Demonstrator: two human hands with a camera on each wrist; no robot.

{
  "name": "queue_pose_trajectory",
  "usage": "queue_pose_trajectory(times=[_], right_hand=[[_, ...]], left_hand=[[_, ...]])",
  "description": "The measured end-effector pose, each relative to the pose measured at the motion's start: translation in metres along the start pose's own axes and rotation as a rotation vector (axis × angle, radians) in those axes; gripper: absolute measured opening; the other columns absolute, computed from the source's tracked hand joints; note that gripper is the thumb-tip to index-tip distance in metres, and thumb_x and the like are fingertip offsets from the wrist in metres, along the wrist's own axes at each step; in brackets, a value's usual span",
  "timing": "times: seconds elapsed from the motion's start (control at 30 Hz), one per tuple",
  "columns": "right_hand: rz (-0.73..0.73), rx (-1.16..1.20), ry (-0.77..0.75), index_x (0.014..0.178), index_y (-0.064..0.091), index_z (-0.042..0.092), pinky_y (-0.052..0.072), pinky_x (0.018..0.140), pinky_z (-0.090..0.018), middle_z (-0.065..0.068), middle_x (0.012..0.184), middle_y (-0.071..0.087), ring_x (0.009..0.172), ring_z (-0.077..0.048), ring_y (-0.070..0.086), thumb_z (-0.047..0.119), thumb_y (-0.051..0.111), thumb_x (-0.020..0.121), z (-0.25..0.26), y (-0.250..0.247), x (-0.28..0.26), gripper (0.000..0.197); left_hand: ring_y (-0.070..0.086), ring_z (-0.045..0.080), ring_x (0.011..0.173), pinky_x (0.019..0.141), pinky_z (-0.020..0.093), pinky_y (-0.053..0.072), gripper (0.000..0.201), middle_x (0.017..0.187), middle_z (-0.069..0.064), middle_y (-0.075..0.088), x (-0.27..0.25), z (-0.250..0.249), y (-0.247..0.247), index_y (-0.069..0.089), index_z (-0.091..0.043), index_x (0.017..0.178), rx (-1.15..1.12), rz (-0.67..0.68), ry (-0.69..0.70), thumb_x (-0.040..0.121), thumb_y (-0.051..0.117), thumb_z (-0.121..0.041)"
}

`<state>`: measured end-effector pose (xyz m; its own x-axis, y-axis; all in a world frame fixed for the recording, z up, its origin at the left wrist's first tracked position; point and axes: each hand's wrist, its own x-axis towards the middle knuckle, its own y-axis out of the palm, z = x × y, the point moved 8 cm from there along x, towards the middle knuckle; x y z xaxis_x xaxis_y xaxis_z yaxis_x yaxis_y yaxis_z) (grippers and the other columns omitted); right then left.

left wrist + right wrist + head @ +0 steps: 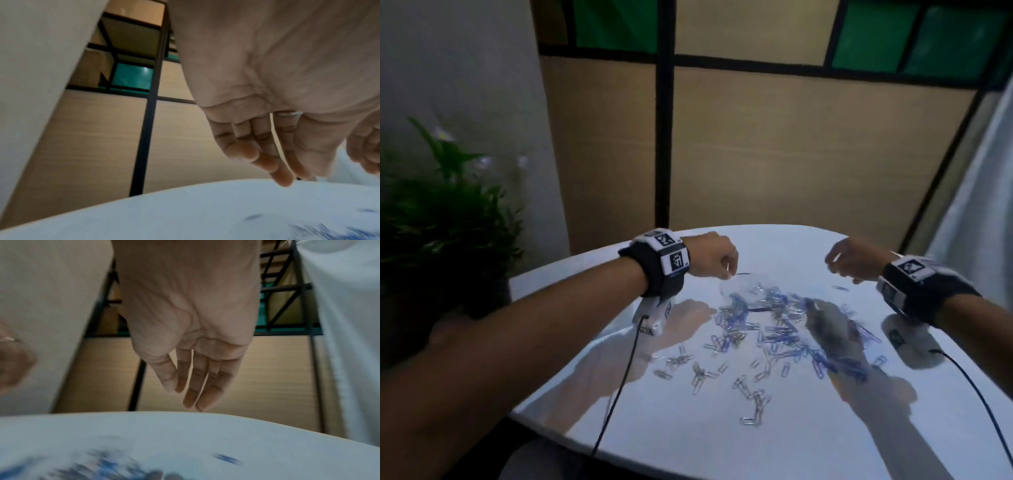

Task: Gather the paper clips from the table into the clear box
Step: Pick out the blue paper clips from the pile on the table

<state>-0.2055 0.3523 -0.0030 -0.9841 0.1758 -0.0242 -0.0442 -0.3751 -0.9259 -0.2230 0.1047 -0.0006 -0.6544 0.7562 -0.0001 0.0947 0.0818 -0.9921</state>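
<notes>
Nearest to the person, on the glossy white round table (722,442), lie loose silver wire paper clips (751,401), some hooked together in small chains. A little farther, in the middle of the table, is the thick pile of blue and silver paper clips (774,322), spread wide and tangled.

At the far edge of the pile there seems to be the clear plastic box (739,286), but it is almost invisible against the table, so I cannot tell its exact rim.

Above that place hovers the left hand (714,255); in the wrist view its fingers (265,159) hang down loosely, a little bent, and hold nothing. The right hand (854,258) is well apart from it, on the other side of the pile, and its fingers (197,386) are nearly straight, close together and empty.

I judge the clips to be very light, stiff and slippery on this smooth surface. A single one is hard to pinch flat; it is better to sweep many together and scoop them, or lift a chain by one clip.
</notes>
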Motion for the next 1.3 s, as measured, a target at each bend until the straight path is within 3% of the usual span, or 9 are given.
queue_pose_trajectory(times=[0.13,0.27,0.43,0.53,0.63,0.77,1.0,1.13,1.3], right_hand=[[-0.071,-0.268,0.111,0.108,0.068,0.017,0.044,0.094,-0.028,-0.008,0.120,0.065,0.109,-0.026,0.060,0.015,0.059,0.085,-0.096,-0.007,-0.004,0.025],[-0.062,-0.179,0.071,0.125,0.059,0.013,0.039,0.096,-0.025,-0.006,0.131,0.058,0.116,-0.023,0.057,0.016,0.054,0.092,-0.120,0.013,0.003,0.034],[-0.006,-0.250,-0.116,0.137,0.047,0.012,0.030,0.105,-0.026,-0.006,0.144,0.045,0.131,-0.023,0.045,0.022,0.045,0.098,-0.093,0.032,0.026,0.040],[0.091,-0.315,-0.153,0.118,0.062,0.011,0.038,0.100,-0.030,-0.007,0.131,0.057,0.120,-0.025,0.053,0.016,0.045,0.095,-0.082,0.045,0.037,0.028],[0.068,-0.331,-0.129,0.083,0.071,0.022,0.046,0.082,-0.025,-0.004,0.101,0.069,0.095,-0.022,0.063,0.009,0.055,0.087,-0.080,0.045,0.044,0.022],[0.000,-0.261,-0.044,0.088,0.073,0.012,0.051,0.080,-0.027,-0.009,0.102,0.071,0.093,-0.026,0.068,0.005,0.063,0.082,-0.075,0.043,0.053,0.014],[-0.180,-0.215,-0.133,0.097,0.061,0.019,0.050,0.078,-0.027,-0.002,0.092,0.069,0.085,-0.020,0.063,0.027,0.053,0.088,-0.054,0.061,0.043,0.015],[0.065,-0.107,-0.041,0.115,0.053,0.011,0.042,0.080,-0.024,-0.006,0.110,0.070,0.097,-0.020,0.061,0.017,0.059,0.090,-0.067,0.050,0.048,0.027],[0.059,-0.086,-0.015,0.115,0.062,0.009,0.039,0.079,-0.021,-0.007,0.121,0.064,0.107,-0.023,0.059,0.015,0.058,0.090,-0.071,0.042,0.045,0.026]], left_hand=[[0.056,0.022,0.106,0.087,0.031,0.043,0.024,0.115,0.003,0.063,0.058,-0.027,0.041,0.063,-0.017,0.116,0.008,0.051,0.008,0.093,0.057,-0.023],[0.056,0.022,0.112,0.089,0.031,0.043,0.026,0.119,0.002,0.061,0.106,-0.043,0.058,0.062,-0.020,0.117,0.010,0.048,-0.014,0.092,0.055,-0.018],[0.057,0.022,0.110,0.090,0.028,0.043,0.027,0.119,0.004,0.061,0.140,-0.053,0.069,0.067,-0.019,0.112,0.001,0.059,-0.015,0.093,0.050,-0.011],[0.058,0.023,0.109,0.087,0.026,0.042,0.024,0.117,0.007,0.064,0.148,-0.061,0.073,0.068,-0.014,0.114,-0.011,0.055,0.038,0.094,0.054,-0.013],[0.062,0.023,0.104,0.083,0.029,0.047,0.020,0.111,0.005,0.068,0.154,-0.070,0.079,0.071,-0.015,0.107,-0.011,0.046,0.054,0.091,0.060,-0.015],[0.064,0.023,0.096,0.073,0.026,0.046,0.015,0.104,0.003,0.070,0.161,-0.080,0.083,0.072,-0.017,0.096,0.015,0.025,0.046,0.086,0.062,-0.010],[0.062,0.031,0.102,0.084,0.037,0.050,0.022,0.111,0.014,0.066,0.159,-0.087,0.092,0.066,-0.004,0.106,0.134,0.089,-0.008,0.090,0.052,0.000],[0.060,0.028,0.101,0.082,0.031,0.044,0.017,0.110,0.013,0.065,0.158,-0.079,0.088,0.063,-0.003,0.105,0.024,0.036,0.017,0.094,0.052,-0.008],[0.061,0.025,0.099,0.076,0.028,0.041,0.013,0.107,0.009,0.068,0.157,-0.075,0.094,0.065,-0.006,0.102,-0.013,0.089,0.064,0.092,0.061,-0.013]])
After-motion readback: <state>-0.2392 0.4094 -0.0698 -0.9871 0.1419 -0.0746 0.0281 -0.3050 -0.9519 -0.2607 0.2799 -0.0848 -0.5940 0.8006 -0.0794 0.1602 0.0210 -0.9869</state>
